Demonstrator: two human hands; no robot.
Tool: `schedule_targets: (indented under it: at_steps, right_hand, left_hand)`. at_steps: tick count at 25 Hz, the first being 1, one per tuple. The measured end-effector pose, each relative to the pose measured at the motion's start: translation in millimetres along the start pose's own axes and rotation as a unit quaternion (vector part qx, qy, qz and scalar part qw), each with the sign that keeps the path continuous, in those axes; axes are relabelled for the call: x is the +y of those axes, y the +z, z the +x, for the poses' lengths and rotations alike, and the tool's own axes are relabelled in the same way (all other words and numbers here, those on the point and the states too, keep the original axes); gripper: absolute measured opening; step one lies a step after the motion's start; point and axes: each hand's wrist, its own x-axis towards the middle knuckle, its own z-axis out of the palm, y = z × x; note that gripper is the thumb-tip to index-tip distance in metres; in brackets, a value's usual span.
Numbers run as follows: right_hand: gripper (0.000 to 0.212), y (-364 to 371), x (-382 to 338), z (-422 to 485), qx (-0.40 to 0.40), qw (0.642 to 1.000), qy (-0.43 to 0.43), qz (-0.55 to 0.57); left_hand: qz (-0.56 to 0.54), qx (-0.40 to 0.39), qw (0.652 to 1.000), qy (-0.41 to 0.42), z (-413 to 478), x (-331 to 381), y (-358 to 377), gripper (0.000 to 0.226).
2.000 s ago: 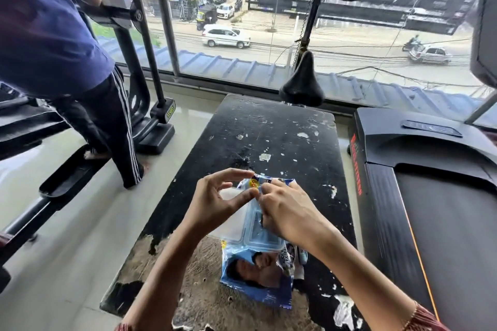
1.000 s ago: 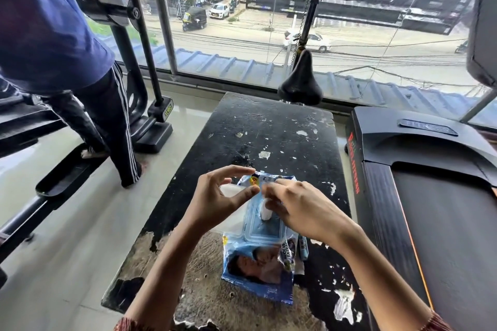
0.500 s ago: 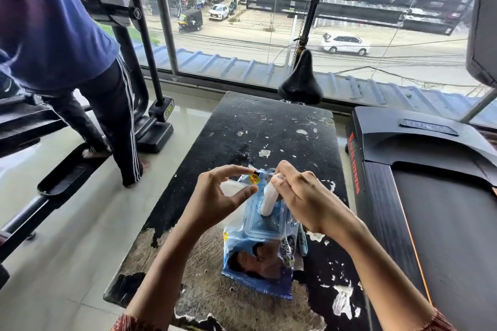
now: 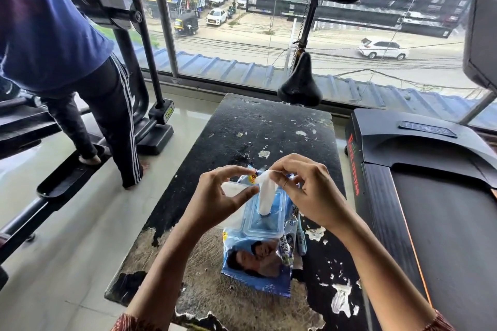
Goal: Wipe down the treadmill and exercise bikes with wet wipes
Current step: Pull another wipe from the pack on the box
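**Grip and placement.** The pack of wet wipes [image 4: 258,258] lies flat on the bench [image 4: 269,126], directly beneath both hands, with its dispensing opening facing up. The far end of the pack, where the lid is raised, is held between the curved forefinger and thumb of the left hand [image 4: 220,196]. This hold is judged to keep the lid clear and to stop the pack lifting. The top of one wipe [image 4: 265,196] is pinched between the thumb and fingertips of the right hand [image 4: 309,191]. The wipe stands partly out of the opening, and its lower end is inside the pack. A pull straight up is judged to be needed so that the sheet comes free without tearing. No wiping is yet begun.

**Count.**
- Hands: two, both engaged, close together above the pack.
- Pack: one.
- Wipe: one exposed; the number left inside cannot be told.
- Treadmill [image 4: 443,223]: one, to the right of the right hand, untouched.
- Exercise bike [image 4: 300,88]: one in view, beyond the hands past the far end of the bench; only the saddle and handlebar are seen.
- Cross-trainer [image 4: 154,140]: one, to the left of the left hand, with a second person [image 4: 48,21] standing on it.
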Motion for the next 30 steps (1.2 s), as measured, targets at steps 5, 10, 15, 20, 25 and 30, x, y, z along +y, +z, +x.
schedule_targets:
  at_steps: [5, 10, 15, 20, 25, 30]
  right_hand:
    - [0.015, 3.5, -1.6, 0.4, 0.047, 0.998, -0.004, 0.039]
    - [0.013, 11.2, -7.7, 2.3, 0.154, 0.980, 0.018, 0.122]
    - [0.010, 6.0, -15.0, 9.7, 0.203, 0.975, -0.015, 0.089]
    - [0.016, 5.8, -16.9, 10.8, 0.161, 0.986, 0.006, 0.035]
    - [0.007, -9.5, -37.6, 14.9, 0.252, 0.961, -0.065, 0.090]
    - [0.020, -9.3, -38.2, 14.1, 0.147, 0.975, -0.010, 0.165]
  left_hand:
    - [0.005, 0.005, 1.000, 0.002, 0.4, 3.8, -2.9, 0.026]
    - [0.012, 0.004, 1.000, -0.010, -0.1, 3.8, -3.6, 0.028]
    - [0.022, 0.008, 1.000, -0.007, -1.0, 6.7, -5.2, 0.030]
    - [0.035, 0.014, 0.999, -0.008, -4.2, 8.7, -5.0, 0.033]
    - [0.034, 0.020, 0.999, -0.006, -8.7, 12.7, -6.6, 0.030]
    - [0.043, 0.027, 0.999, -0.005, -14.4, 17.3, -6.8, 0.031]
